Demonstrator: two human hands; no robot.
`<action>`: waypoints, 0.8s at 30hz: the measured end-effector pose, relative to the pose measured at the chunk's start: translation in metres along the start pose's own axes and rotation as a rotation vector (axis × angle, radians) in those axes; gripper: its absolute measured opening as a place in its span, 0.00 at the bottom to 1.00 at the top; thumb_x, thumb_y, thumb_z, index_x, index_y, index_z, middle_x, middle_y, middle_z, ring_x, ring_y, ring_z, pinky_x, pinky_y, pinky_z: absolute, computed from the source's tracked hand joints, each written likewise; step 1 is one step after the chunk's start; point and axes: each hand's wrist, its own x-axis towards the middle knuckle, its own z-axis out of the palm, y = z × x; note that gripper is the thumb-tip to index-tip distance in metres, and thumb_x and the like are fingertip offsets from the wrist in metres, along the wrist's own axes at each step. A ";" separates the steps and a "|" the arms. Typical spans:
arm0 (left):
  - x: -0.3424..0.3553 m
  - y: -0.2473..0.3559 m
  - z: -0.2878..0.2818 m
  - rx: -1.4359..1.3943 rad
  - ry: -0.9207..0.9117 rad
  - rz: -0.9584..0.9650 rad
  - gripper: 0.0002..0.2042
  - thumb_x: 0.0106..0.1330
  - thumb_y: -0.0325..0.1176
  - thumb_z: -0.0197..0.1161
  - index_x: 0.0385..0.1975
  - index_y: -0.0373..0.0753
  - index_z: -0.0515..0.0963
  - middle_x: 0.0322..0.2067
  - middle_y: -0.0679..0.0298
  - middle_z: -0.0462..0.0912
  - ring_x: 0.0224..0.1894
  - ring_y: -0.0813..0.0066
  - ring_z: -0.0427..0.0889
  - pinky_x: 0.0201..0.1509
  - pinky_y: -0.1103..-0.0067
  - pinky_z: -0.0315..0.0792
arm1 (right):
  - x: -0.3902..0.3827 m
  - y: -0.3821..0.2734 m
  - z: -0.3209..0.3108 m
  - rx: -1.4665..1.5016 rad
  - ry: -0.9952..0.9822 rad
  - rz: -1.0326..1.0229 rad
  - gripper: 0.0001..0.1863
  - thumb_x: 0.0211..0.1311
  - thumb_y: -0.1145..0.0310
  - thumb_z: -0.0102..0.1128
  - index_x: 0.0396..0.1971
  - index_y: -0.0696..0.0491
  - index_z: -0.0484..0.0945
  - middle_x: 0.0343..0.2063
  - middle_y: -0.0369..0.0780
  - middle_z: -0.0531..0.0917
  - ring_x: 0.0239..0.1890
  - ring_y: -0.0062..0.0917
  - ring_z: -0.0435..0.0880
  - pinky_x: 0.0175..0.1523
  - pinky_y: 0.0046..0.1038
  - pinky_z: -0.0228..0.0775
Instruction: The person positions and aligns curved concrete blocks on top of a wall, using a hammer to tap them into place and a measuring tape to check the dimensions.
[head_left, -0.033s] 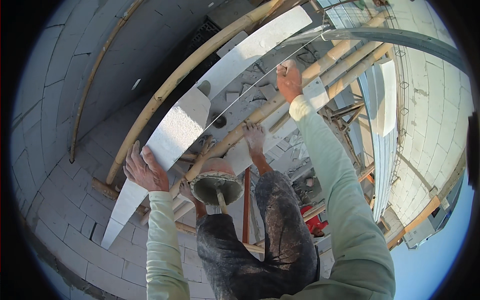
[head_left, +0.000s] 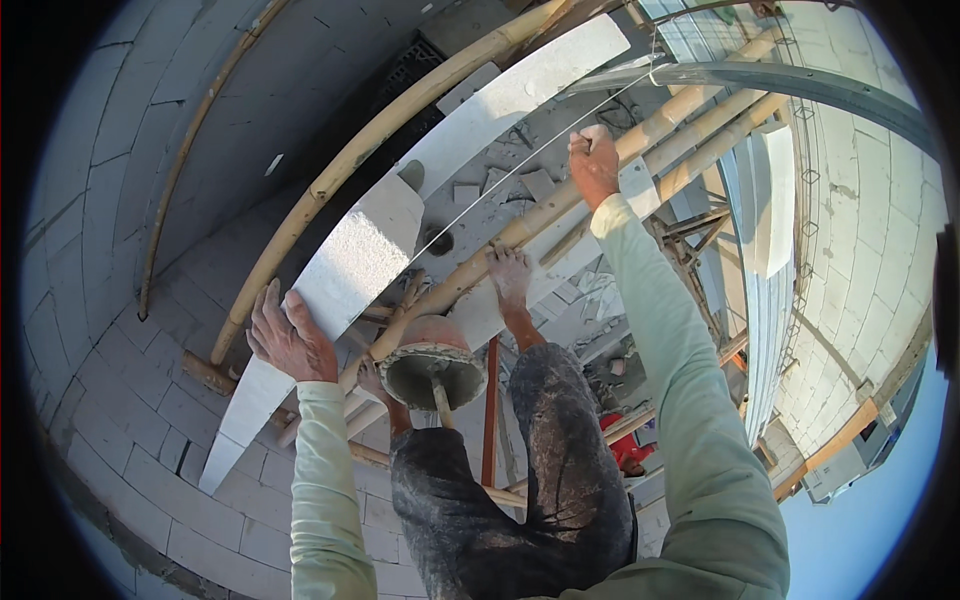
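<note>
Toward seven o'clock from the middle of the view, a round mortar bucket (head_left: 430, 330) with a stick-like handle (head_left: 442, 405) sits between the bare feet (head_left: 510, 277). Bamboo poles (head_left: 665, 120) toward one and two o'clock pass behind the right hand (head_left: 594, 162), and a taut string (head_left: 510, 170) crosses between the hands. A curved grey metal strip (head_left: 780, 75) arches at two o'clock; a person in red (head_left: 625, 448) is at half past four. The white block (head_left: 365, 245) lies at ten o'clock, with the left hand (head_left: 295, 335) laid spread on it, toward nine. The right hand, near one o'clock, is clenched; whether it holds anything, I cannot tell. Compared with the earlier frame, it has shifted slightly toward three o'clock, while the left hand stays put. Counted: two hands, two feet, one bucket, one string.
</note>
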 end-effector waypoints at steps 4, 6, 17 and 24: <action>0.001 -0.007 -0.003 0.008 0.012 -0.005 0.27 0.67 0.56 0.36 0.52 0.43 0.70 0.52 0.61 0.70 0.58 0.65 0.64 0.66 0.63 0.42 | 0.023 0.017 -0.033 0.396 0.034 0.271 0.07 0.57 0.71 0.55 0.31 0.57 0.69 0.24 0.41 0.77 0.21 0.25 0.76 0.22 0.28 0.68; 0.002 -0.010 -0.005 0.012 0.022 -0.013 0.26 0.67 0.56 0.36 0.52 0.43 0.70 0.52 0.61 0.70 0.58 0.65 0.64 0.66 0.63 0.42 | 0.046 0.020 -0.044 0.605 0.071 0.255 0.08 0.56 0.74 0.55 0.36 0.55 0.69 0.26 0.41 0.77 0.24 0.22 0.78 0.19 0.21 0.67; 0.001 -0.002 -0.005 -0.037 0.020 -0.008 0.27 0.67 0.56 0.35 0.51 0.42 0.71 0.51 0.60 0.71 0.57 0.63 0.64 0.66 0.64 0.41 | 0.148 0.048 -0.040 0.472 -0.061 -0.379 0.10 0.54 0.75 0.57 0.36 0.61 0.74 0.38 0.42 0.80 0.36 0.22 0.81 0.39 0.20 0.75; 0.000 -0.006 -0.004 -0.027 0.020 -0.009 0.26 0.67 0.55 0.36 0.51 0.42 0.71 0.51 0.60 0.71 0.57 0.64 0.64 0.66 0.64 0.41 | 0.146 0.039 -0.015 0.669 -0.202 -0.155 0.12 0.54 0.67 0.61 0.34 0.60 0.77 0.27 0.40 0.81 0.18 0.16 0.74 0.20 0.16 0.62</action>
